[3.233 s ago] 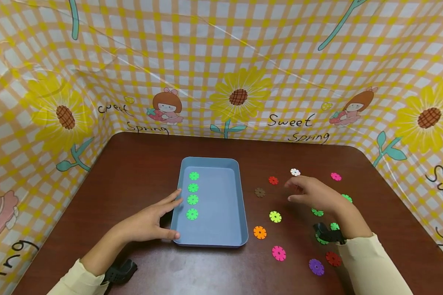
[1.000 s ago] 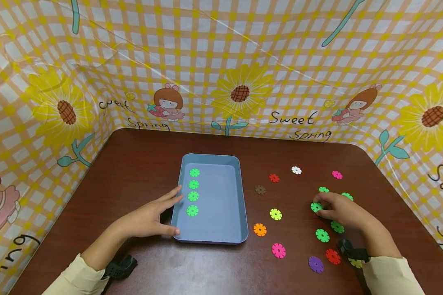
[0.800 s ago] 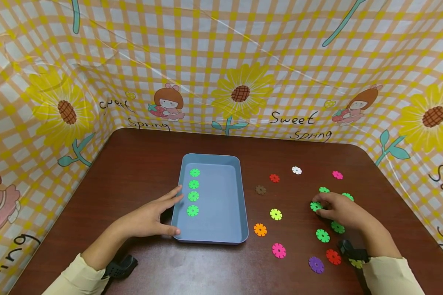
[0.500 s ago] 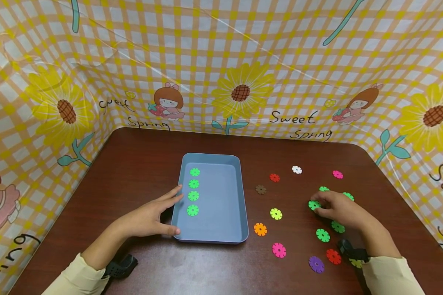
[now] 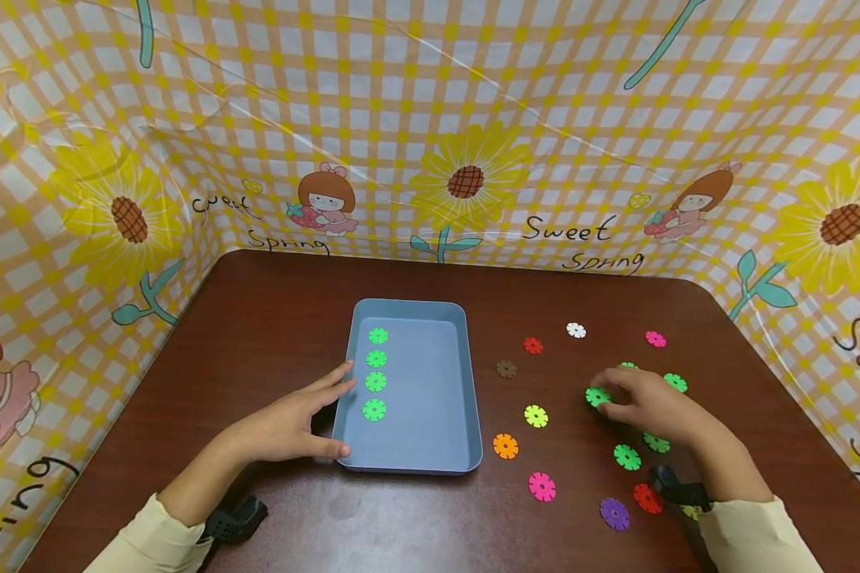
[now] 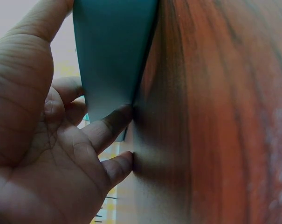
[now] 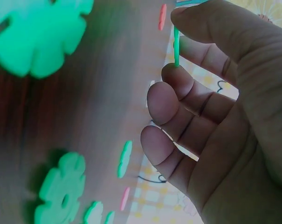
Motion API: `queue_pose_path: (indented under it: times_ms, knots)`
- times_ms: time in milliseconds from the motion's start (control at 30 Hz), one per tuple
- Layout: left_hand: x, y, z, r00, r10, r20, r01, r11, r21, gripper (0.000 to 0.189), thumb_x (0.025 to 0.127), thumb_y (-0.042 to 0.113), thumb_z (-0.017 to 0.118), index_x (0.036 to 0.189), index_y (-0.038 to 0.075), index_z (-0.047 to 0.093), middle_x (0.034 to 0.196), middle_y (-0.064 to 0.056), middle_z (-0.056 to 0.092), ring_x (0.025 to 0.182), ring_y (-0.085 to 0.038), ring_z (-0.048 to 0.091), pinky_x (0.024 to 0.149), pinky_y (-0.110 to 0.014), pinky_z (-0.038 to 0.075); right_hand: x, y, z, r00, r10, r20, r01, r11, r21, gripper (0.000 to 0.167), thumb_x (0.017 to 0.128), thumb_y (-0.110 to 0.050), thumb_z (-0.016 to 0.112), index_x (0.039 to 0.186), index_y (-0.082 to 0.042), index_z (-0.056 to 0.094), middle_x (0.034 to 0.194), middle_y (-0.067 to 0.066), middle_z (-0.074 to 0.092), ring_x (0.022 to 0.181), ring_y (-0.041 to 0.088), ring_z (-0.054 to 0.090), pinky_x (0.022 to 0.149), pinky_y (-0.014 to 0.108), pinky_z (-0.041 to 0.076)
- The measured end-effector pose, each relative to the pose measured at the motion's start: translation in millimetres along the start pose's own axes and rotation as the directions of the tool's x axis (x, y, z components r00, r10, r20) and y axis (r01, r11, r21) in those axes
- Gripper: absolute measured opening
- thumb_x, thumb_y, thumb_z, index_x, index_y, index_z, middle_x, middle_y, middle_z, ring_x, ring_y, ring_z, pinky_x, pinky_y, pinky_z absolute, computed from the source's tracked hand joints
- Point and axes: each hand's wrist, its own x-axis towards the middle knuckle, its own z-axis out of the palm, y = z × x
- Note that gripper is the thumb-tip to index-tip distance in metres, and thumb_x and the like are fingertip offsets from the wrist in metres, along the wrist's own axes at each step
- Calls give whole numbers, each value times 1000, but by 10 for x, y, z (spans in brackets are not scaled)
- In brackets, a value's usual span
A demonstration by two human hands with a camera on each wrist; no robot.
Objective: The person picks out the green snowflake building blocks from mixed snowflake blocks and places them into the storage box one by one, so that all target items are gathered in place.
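My right hand pinches a green notched plastic disc between thumb and fingertips, over the right side of the table. In the right wrist view that disc shows edge-on, with the lower fingers loosely bent below it. My left hand lies along the left side of a blue-grey tray, fingers spread. Its fingertips and thumb are at the tray's rim and outer wall. Inside the tray, a column of several green discs lines the left side.
Loose discs lie right of the tray: brown, white, yellow, orange, pink, purple, red and several green. A checked cloth walls the table's back and sides.
My right hand has come down among the green discs, taken hold of one and carried it slightly left. The left hand stays at the tray.
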Motion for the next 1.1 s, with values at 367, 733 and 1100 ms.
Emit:
queue_pose_path:
  times_ms: [367, 733, 1100]
  knots:
    - [6, 5, -5, 1000, 4, 6, -4, 1000, -18, 98, 83, 43, 80, 158, 12, 26, 167, 3, 4, 149, -23, 14, 111, -55, 28, 105, -144, -19, 995, -98, -16, 97, 995, -27, 24, 86, -11, 78, 107, -16, 68, 94, -10, 57, 80, 9, 50, 67, 29, 46]
    - [1, -8, 1, 1000, 7, 0, -7, 1000, -14, 98, 83, 43, 80, 158, 11, 26, 167, 2, 5, 149, -23, 14, 112, -55, 27, 251, -397, -67, 990, -139, 5, 139, 990, -30, 24, 86, -11, 77, 108, -13, 67, 92, -8, 55, 80, 10, 50, 66, 28, 45]
    - [3, 0, 0, 1000, 6, 2, -6, 1000, -15, 98, 83, 43, 80, 158, 10, 26, 167, 2, 5, 149, -23, 14, 112, -54, 27, 426, -624, -11, 981, -193, 11, 193, 981, -5, 21, 87, -11, 76, 106, -16, 68, 91, -10, 55, 78, 10, 51, 66, 26, 45]
